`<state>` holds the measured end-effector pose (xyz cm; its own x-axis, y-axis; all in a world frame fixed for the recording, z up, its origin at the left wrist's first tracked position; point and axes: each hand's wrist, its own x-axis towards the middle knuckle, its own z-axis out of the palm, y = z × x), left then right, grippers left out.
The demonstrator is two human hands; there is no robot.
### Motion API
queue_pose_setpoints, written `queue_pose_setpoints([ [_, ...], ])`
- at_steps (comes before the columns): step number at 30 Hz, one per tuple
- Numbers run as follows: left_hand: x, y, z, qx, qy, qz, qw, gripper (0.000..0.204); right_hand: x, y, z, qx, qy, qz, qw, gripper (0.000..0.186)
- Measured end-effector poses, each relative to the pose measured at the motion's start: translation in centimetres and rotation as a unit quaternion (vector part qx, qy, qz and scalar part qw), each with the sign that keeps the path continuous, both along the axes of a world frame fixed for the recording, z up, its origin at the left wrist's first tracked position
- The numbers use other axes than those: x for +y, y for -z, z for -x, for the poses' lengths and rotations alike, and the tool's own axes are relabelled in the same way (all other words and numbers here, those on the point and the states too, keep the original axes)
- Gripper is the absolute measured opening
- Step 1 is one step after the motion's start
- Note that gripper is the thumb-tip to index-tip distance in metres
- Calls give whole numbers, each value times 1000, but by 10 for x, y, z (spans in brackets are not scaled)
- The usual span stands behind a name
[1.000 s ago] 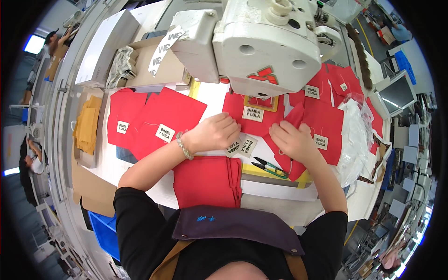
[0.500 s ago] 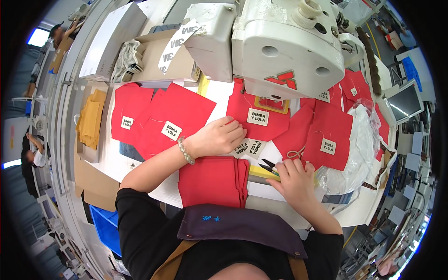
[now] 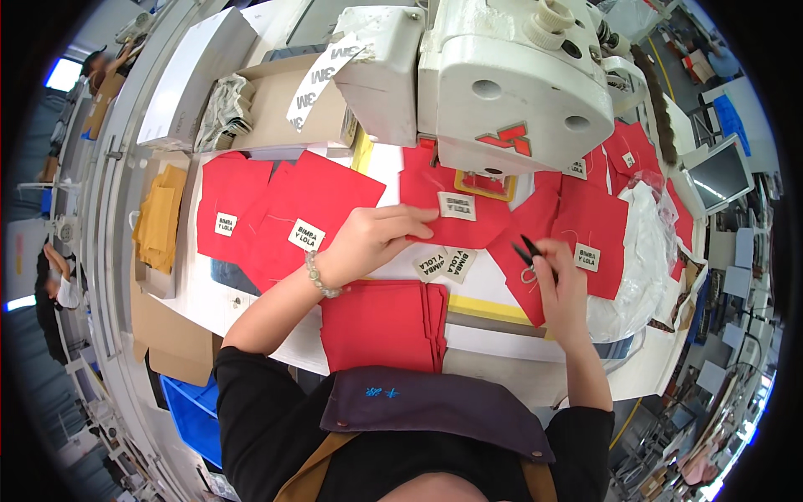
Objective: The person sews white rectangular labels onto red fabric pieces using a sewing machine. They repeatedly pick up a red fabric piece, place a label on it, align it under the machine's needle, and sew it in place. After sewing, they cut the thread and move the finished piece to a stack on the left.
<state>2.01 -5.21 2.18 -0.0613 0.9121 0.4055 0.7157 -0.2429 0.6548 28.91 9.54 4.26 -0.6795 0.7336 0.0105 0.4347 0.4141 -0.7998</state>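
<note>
My left hand (image 3: 372, 238) has its fingers closed on the lower edge of a red fabric piece (image 3: 422, 188) bearing a cream label (image 3: 457, 207), beneath the white sewing machine (image 3: 519, 92) and its yellow-framed foot (image 3: 483, 186). My right hand (image 3: 560, 284) grips black-bladed thread snips (image 3: 529, 249), points up, over red pieces on the right. Several loose labels (image 3: 443, 264) lie between my hands. A stack of red fabric (image 3: 376, 326) rests nearer my body. More labelled red pieces (image 3: 318, 192) are spread left of the machine.
An open box of yellow pieces (image 3: 159, 217) sits at left, cardboard boxes (image 3: 293, 92) behind it. Clear plastic (image 3: 627, 259) lies at right beside a monitor (image 3: 711, 180). A blue bin (image 3: 188, 418) is lower left. Other people (image 3: 63, 280) are visible at the far edges.
My right hand left the fabric, took hold of the snips and lifted them toward the machine. The red piece in my left hand now looks slightly raised and blurred.
</note>
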Motion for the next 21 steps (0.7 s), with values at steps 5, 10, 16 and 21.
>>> queue_pose_setpoints([
  [5,-30,-11,14,113,58,-37,991,16,17,-18,30,-13,-57,-120,991,34],
  [10,-70,-29,16,154,48,-4,987,19,17,-7,60,-43,-152,-471,868,41],
  [16,-79,-31,19,139,35,-17,990,21,14,24,93,-51,-175,-492,851,38],
  [21,-80,-32,20,137,38,-21,990,23,12,29,103,-51,-180,-478,858,33],
])
